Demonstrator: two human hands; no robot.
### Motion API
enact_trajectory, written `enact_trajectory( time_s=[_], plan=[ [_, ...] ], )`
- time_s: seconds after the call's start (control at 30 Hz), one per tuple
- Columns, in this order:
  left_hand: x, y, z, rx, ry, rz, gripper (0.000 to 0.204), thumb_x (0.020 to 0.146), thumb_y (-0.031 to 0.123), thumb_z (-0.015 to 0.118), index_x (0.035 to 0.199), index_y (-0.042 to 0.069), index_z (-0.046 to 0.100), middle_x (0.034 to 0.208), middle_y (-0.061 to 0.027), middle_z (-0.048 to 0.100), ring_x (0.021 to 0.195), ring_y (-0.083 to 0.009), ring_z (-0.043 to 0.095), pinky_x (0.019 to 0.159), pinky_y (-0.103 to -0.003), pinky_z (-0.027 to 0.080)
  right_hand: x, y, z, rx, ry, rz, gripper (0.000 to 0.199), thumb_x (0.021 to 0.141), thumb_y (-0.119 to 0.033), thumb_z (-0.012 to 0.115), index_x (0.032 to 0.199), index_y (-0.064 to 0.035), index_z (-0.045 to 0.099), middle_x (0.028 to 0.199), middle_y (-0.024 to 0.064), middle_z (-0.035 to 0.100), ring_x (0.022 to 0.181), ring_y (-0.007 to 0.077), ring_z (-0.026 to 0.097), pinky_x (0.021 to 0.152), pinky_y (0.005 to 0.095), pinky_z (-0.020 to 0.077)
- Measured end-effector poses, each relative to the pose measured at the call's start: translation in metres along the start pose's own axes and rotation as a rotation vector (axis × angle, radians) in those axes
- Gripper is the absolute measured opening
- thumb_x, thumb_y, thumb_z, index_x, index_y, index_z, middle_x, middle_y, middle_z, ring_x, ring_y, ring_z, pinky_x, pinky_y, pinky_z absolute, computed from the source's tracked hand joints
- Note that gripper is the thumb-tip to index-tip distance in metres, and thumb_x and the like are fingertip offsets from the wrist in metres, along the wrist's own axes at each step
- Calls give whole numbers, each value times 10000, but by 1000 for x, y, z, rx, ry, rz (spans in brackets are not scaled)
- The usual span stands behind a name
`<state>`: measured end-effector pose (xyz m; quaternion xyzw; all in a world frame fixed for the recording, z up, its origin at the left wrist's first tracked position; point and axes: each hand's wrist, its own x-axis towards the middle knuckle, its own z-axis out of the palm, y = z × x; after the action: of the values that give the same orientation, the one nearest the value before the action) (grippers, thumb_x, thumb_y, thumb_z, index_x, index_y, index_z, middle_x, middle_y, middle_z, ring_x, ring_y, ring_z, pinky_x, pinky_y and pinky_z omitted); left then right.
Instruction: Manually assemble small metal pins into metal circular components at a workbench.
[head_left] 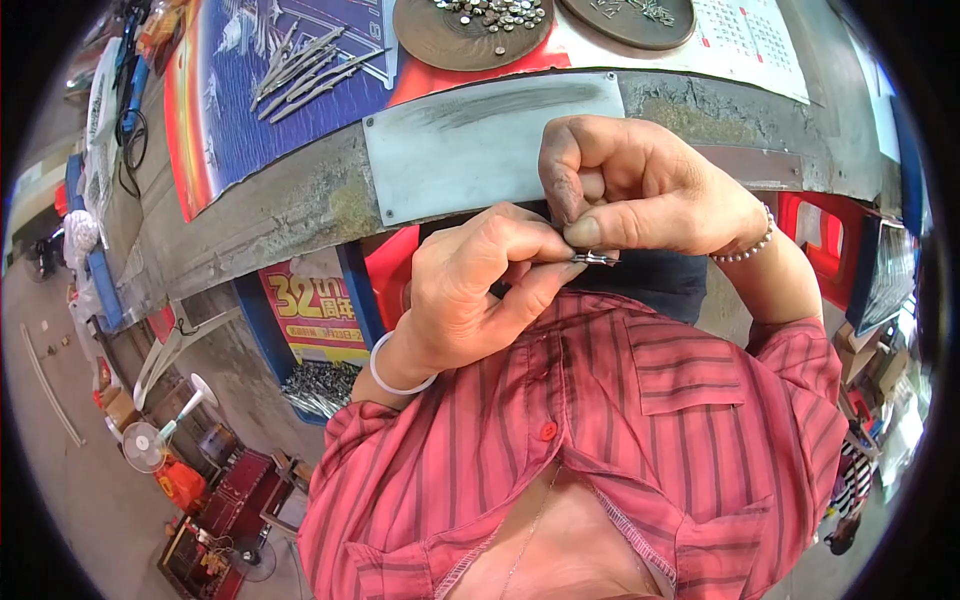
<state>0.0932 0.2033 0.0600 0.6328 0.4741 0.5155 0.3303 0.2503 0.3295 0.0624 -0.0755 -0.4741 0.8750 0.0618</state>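
Pinching a small metal piece (pixel 594 258) between my thumb and fingertips, I have both hands clenched on it just in front of my striped red shirt (pixel 640 400): my left hand (pixel 475 290) grips it from below, my right hand (pixel 630 190) from above. Beyond my hands lies the grey workbench (pixel 300 200), with loose metal blades (pixel 305 70) and a round brown tray (pixel 470 35) of small parts.
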Motion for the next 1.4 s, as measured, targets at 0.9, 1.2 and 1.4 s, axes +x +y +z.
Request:
enact_trajectory(
  time_s=[0.9,1.2,1.4],
  plan=[
    [-9,-11,-15,46,35,36,245,720,-50,711,896,33,563,717,-74,612,589,-165,606,500,-266,464,22,4,0,3,-69,38,125,876,-6,556,957,-21,463,688,-35,466,603,31,439,556,179,368],
    [-9,-17,-21,-89,-19,42,253,701,-2,747,877,40,570,749,-63,596,593,-181,596,504,-277,452,30,-22,-1,-412,-252,90,133,845,-30,618,935,-19,521,769,51,550,657,157,546,585,255,437],
    [-11,-28,-28,61,26,-34,243,680,-76,655,883,17,557,739,-102,575,601,-259,592,514,-321,455,33,-22,32,-1491,-106,-326,194,734,-120,570,901,-30,528,689,50,498,588,219,537,556,345,441]
  ],
)
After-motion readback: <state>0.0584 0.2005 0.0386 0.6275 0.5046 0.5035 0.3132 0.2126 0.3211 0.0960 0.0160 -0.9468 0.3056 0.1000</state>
